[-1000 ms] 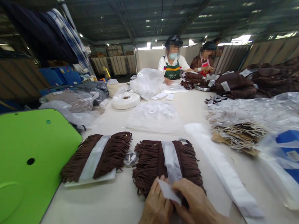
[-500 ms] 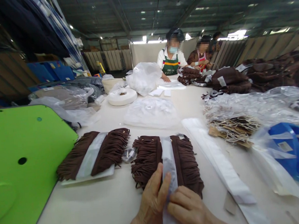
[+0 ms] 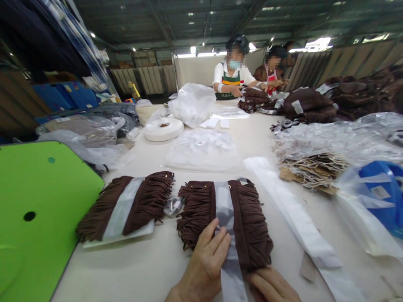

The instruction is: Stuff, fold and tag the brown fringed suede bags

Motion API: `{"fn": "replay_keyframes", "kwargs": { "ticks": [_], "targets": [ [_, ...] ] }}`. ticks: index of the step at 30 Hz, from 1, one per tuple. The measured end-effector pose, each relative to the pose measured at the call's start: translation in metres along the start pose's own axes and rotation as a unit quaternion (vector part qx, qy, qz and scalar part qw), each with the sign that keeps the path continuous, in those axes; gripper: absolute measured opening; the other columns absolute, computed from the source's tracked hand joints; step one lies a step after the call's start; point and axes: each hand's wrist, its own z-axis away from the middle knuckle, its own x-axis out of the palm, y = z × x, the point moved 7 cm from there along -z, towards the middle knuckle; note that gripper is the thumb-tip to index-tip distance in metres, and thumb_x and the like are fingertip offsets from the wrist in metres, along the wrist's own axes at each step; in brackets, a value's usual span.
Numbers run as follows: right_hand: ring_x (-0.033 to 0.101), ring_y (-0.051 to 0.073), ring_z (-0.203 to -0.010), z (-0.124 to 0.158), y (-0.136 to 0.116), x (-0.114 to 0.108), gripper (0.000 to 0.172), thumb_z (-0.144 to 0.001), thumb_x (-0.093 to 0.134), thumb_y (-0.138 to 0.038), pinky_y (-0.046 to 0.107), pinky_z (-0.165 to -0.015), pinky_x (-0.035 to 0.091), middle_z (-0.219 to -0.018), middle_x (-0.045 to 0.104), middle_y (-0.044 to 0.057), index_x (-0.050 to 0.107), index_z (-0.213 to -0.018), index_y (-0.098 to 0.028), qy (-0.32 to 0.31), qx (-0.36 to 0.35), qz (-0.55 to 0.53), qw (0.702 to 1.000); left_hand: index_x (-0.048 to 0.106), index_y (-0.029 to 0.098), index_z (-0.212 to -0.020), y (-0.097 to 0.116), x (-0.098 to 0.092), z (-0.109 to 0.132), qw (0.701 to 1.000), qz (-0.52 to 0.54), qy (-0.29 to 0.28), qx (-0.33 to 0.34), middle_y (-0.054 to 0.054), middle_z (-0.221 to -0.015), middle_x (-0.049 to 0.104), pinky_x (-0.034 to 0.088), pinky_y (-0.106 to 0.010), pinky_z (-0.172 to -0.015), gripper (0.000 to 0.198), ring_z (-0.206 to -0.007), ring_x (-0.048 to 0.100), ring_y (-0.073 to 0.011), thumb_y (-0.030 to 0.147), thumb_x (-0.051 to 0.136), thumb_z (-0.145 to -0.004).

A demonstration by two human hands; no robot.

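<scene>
A flat brown fringed bag (image 3: 252, 230) with small metal eyelets lies on the table before me, a translucent white strip (image 3: 224, 199) running lengthwise over its middle. The strip's near end hangs past the bag's lower edge. My left hand (image 3: 206, 260) rests on the strip and the bag, its fingers stretched out and pressing down. At the bag's lower right edge, my right hand (image 3: 273, 290) has its fingers bent together against the edge; its fingertips are partly hidden. A second brown fringed bag (image 3: 126, 205), banded with a similar strip, lies to the left on a white sheet.
A green panel (image 3: 38, 215) stands at left. Long white strips (image 3: 286, 205), tags with cords (image 3: 313, 169) and a blue tape dispenser (image 3: 388, 194) lie at right. Beyond are plastic bags (image 3: 201, 151), a white roll (image 3: 164, 129) and a co-worker (image 3: 233, 76) handling brown goods.
My right hand has left the strip and moved down and right to the bag's lower edge. My left hand now lies flatter across the strip. The co-worker's hands have moved to the brown goods.
</scene>
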Motion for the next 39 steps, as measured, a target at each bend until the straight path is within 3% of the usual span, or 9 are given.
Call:
{"fn": "replay_keyframes", "kwargs": {
  "ticks": [3, 5, 10, 13, 18, 24, 28, 35, 39],
  "targets": [
    [0.063, 0.019, -0.076, 0.008, 0.003, 0.016, 0.039, -0.077, 0.041, -0.005, 0.027, -0.064, 0.052, -0.090, 0.067, 0.008, 0.055, -0.110, -0.018, -0.048, 0.036, -0.020, 0.998, 0.045, 0.006, -0.124, -0.003, 0.003, 0.003, 1.000, 0.006, -0.015, 0.011, -0.017, -0.123, 0.055, 0.043, -0.048, -0.099, 0.050, -0.132, 0.030, -0.0258, 0.005, 0.036, -0.076],
    [0.062, 0.019, -0.075, 0.005, 0.002, 0.020, 0.038, -0.077, 0.041, -0.007, 0.028, -0.062, 0.051, -0.091, 0.066, 0.008, 0.055, -0.110, -0.020, -0.053, 0.064, -0.027, 0.996, 0.044, 0.009, -0.126, -0.006, 0.004, 0.005, 1.000, 0.010, -0.017, 0.016, -0.015, -0.123, 0.056, 0.041, -0.047, -0.101, 0.050, -0.129, 0.036, -0.0223, 0.005, 0.034, -0.077],
    [0.058, 0.018, -0.072, -0.006, -0.007, 0.022, 0.032, -0.085, 0.041, -0.011, 0.027, -0.062, 0.047, -0.085, 0.062, 0.006, 0.056, -0.110, -0.021, -0.023, 0.109, -0.015, 0.994, 0.051, 0.014, -0.119, -0.015, 0.002, 0.004, 1.000, 0.023, 0.004, 0.018, -0.011, -0.117, 0.061, 0.043, -0.041, -0.100, 0.040, -0.121, 0.047, -0.0178, 0.011, 0.033, -0.084],
    [0.054, 0.017, -0.069, -0.006, -0.011, 0.027, 0.030, -0.089, 0.033, -0.012, 0.028, -0.060, 0.043, -0.081, 0.061, 0.006, 0.059, -0.100, -0.021, 0.025, 0.115, 0.001, 0.993, 0.053, 0.015, -0.117, -0.016, 0.000, 0.001, 1.000, 0.017, 0.016, 0.020, -0.010, -0.115, 0.063, 0.043, -0.039, -0.100, 0.038, -0.119, 0.049, -0.0166, 0.012, 0.032, -0.085],
    [0.051, 0.016, -0.067, -0.007, -0.014, 0.029, 0.036, -0.091, 0.022, -0.009, 0.027, -0.059, 0.040, -0.081, 0.063, 0.006, 0.057, -0.091, -0.019, 0.064, 0.076, -0.038, 0.994, 0.047, 0.015, -0.127, -0.011, -0.007, -0.001, 0.998, -0.006, 0.035, 0.046, -0.011, -0.119, 0.060, 0.042, -0.039, -0.101, 0.043, -0.123, 0.046, -0.0177, 0.013, 0.028, -0.089],
    [0.051, 0.014, -0.065, -0.014, -0.024, 0.017, 0.032, -0.094, 0.023, -0.014, 0.024, -0.059, 0.042, -0.083, 0.066, 0.006, 0.055, -0.087, -0.016, 0.012, -0.014, -0.061, 0.998, 0.055, 0.014, -0.117, -0.002, -0.015, -0.004, 0.995, -0.021, 0.067, 0.075, -0.010, -0.113, 0.063, 0.042, -0.038, -0.101, 0.036, -0.120, 0.047, -0.0177, 0.014, 0.028, -0.093],
    [0.049, 0.012, -0.059, -0.014, -0.028, 0.017, 0.031, -0.094, 0.027, -0.012, 0.022, -0.055, 0.039, -0.073, 0.063, 0.003, 0.052, -0.076, -0.017, 0.012, -0.036, -0.061, 0.997, 0.057, 0.012, -0.114, 0.003, -0.016, -0.004, 0.993, -0.038, 0.075, 0.086, -0.011, -0.111, 0.063, 0.043, -0.041, -0.100, 0.034, -0.120, 0.047, -0.0200, 0.013, 0.030, -0.093],
    [0.045, 0.011, -0.052, -0.002, -0.028, 0.030, 0.026, -0.089, 0.037, -0.007, 0.022, -0.045, 0.033, -0.066, 0.059, 0.000, 0.050, -0.069, -0.018, 0.043, -0.042, 0.020, 0.998, 0.055, 0.007, -0.117, 0.021, -0.008, 0.002, 0.987, -0.095, 0.039, 0.120, -0.016, -0.119, 0.058, 0.039, -0.046, -0.102, 0.036, -0.125, 0.043, -0.0283, 0.006, 0.030, -0.090],
    [0.044, 0.008, -0.051, 0.008, -0.024, 0.041, 0.021, -0.088, 0.047, -0.018, 0.020, -0.045, 0.032, -0.063, 0.057, -0.005, 0.048, -0.068, -0.020, 0.013, 0.001, 0.109, 0.994, 0.050, 0.007, -0.124, 0.009, 0.014, 0.018, 0.986, -0.091, 0.035, 0.136, -0.018, -0.119, 0.059, 0.027, -0.043, -0.110, 0.043, -0.130, 0.035, -0.0267, 0.004, 0.029, -0.086]
  ]
}}
